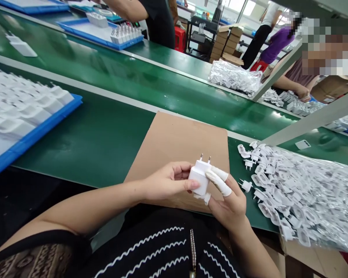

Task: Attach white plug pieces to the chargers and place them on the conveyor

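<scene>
Both my hands hold one white charger plug (199, 176) with two metal pins pointing up, just above a brown cardboard sheet (176, 143). My left hand (165, 182) grips its left side, thumb on the front. My right hand (229, 199), with white finger cots on its fingertips, pinches the right side. A heap of white plug parts (301, 193) lies on clear plastic right of my right hand.
A blue tray (31, 131) full of white chargers sits at the left on the green table (104, 135). Beyond runs a green conveyor belt (150, 81) with a bag of parts (234, 77). Other people work at the far side. Grey frame bars (307, 119) cross at right.
</scene>
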Demonstrator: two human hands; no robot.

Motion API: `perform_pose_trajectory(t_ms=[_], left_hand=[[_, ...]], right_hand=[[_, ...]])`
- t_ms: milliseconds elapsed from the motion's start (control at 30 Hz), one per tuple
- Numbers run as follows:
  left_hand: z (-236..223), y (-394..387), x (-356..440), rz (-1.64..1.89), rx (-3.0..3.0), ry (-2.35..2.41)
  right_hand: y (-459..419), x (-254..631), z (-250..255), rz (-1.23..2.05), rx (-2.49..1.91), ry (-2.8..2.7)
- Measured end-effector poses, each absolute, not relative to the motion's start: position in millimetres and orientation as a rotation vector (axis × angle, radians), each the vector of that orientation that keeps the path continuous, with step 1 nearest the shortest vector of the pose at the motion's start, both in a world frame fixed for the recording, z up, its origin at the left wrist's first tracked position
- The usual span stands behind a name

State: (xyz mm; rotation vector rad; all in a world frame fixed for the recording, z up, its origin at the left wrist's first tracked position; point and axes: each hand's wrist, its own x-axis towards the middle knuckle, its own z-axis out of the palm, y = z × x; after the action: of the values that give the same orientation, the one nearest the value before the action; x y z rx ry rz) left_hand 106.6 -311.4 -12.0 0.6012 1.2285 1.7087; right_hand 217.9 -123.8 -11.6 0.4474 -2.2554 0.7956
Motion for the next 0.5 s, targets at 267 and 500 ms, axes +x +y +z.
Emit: perform_pose_trajectory(t_ms=[267,500], left_hand=[[-1.8,-320.4,122.6,1.778,0.721,1.306],[-18.2,-334.4,118.3,1.937,1.481,1.8]], right_hand=[[-136.0,220.0,-14.5,0.791,0.421,-2.134],[-136.6,226.8,-38.1,0.996,0.233,-2.114]])
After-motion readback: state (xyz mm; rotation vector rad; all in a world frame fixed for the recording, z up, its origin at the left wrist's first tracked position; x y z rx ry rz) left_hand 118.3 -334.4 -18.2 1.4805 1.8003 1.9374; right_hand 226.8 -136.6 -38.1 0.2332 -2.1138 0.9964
